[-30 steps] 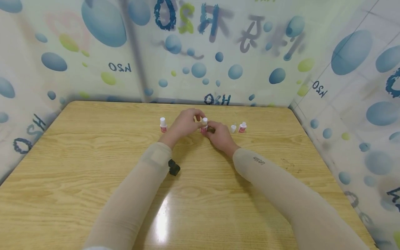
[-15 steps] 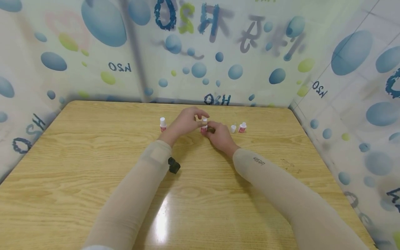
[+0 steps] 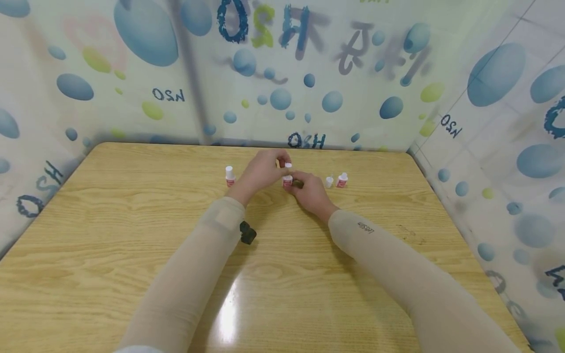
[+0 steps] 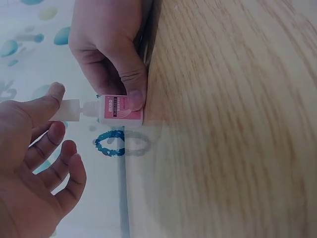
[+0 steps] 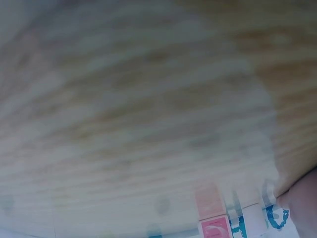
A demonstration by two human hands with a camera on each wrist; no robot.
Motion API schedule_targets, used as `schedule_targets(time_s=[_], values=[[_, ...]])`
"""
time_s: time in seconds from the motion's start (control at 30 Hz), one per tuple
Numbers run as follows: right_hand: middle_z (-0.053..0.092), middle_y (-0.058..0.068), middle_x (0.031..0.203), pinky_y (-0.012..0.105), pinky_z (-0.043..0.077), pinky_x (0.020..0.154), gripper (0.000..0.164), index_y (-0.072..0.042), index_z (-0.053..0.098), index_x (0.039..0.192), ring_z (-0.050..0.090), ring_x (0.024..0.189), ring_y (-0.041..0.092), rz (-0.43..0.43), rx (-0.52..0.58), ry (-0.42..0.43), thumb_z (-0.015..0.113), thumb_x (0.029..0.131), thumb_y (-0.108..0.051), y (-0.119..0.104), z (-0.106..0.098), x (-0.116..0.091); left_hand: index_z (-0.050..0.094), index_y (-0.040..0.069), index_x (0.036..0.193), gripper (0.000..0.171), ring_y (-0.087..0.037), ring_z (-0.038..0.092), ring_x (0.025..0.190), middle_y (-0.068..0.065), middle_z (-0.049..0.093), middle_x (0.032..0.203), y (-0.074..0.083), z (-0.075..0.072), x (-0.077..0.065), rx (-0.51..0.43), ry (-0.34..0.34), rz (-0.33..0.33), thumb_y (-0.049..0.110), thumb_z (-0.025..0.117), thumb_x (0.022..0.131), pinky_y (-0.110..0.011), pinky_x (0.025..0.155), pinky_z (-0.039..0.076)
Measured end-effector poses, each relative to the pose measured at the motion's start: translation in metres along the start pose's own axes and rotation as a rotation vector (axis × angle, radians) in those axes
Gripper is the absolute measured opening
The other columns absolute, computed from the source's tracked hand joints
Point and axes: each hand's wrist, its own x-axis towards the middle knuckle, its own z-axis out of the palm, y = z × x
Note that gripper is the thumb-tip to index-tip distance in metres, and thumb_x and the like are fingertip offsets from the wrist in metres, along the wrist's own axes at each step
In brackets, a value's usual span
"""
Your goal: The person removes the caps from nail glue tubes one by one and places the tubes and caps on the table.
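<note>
- Walls [image 3: 247, 100] printed with blue and green drops and H2O lettering stand behind and beside a wood-grain table [image 3: 287, 289]
- Near the table's far edge, the middle bottle [image 3: 287, 182], small and white with a pink label, stands upright between the two hands
- Right hand [image 3: 311, 192]: thumb and fingers grip the middle bottle low on its body, the thumb lying on the label
- Left hand [image 3: 265, 169]: thumb and a finger pinch the white cap [image 4: 69, 110] above that bottle, other fingers loosely bent; a narrow neck shows below the cap, but whether it is wholly free I cannot tell
- Left bottle [image 3: 229, 174], white-capped, stands near the left wrist, which partly hides it
- Right bottle [image 3: 342, 180] stands upright beyond the right hand, a loose white top [image 3: 329, 182] just beside it
- Black object [image 3: 248, 233] on the table, partly behind the left sleeve [image 3: 185, 269]; too plain to identify
- Right wrist view mostly blurred tabletop, a pink label at its bottom edge
</note>
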Motion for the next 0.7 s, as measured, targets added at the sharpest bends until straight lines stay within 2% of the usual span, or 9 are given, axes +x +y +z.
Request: schedule_targets(time_s=[0.17, 0.33, 0.47, 0.7], values=[[0.070, 0.004, 0.145, 0.045, 0.045, 0.122, 0.031, -0.017, 0.073, 0.134, 0.057, 0.146, 0.023, 0.009, 0.011, -0.005, 0.072, 0.104, -0.025, -0.001, -0.001, -0.001, 0.066, 0.018, 0.114, 0.014, -0.023, 0.056, 0.087, -0.003, 0.065, 0.107, 0.001, -0.004, -0.001, 0.019, 0.027, 0.009, 0.027, 0.069, 0.105, -0.036, 0.073, 0.047], [0.073, 0.003, 0.139, 0.046, 0.046, 0.121, 0.027, -0.016, 0.075, 0.129, 0.060, 0.142, 0.023, 0.009, 0.012, -0.003, 0.072, 0.103, -0.025, -0.001, -0.001, -0.001, 0.066, 0.019, 0.111, 0.018, -0.023, 0.057, 0.088, -0.001, 0.067, 0.108, 0.002, -0.008, -0.002, 0.047, 0.040, 0.015, 0.034, 0.071, 0.104, -0.037, 0.073, 0.048], [0.074, 0.003, 0.136, 0.046, 0.047, 0.120, 0.028, -0.016, 0.074, 0.130, 0.062, 0.140, 0.023, 0.013, 0.007, -0.005, 0.072, 0.103, -0.025, -0.001, -0.001, -0.001, 0.065, 0.019, 0.107, 0.017, -0.023, 0.059, 0.091, 0.000, 0.068, 0.111, 0.003, -0.011, -0.003, 0.043, 0.033, 0.008, 0.035, 0.070, 0.104, -0.037, 0.076, 0.050], [0.072, 0.005, 0.141, 0.047, 0.045, 0.122, 0.034, -0.016, 0.072, 0.135, 0.059, 0.144, 0.025, 0.023, 0.004, -0.007, 0.072, 0.103, -0.028, -0.002, 0.000, -0.001, 0.066, 0.018, 0.105, 0.017, -0.023, 0.062, 0.096, -0.001, 0.069, 0.113, 0.004, -0.016, -0.005, 0.043, 0.047, 0.001, 0.034, 0.071, 0.104, -0.038, 0.078, 0.052]])
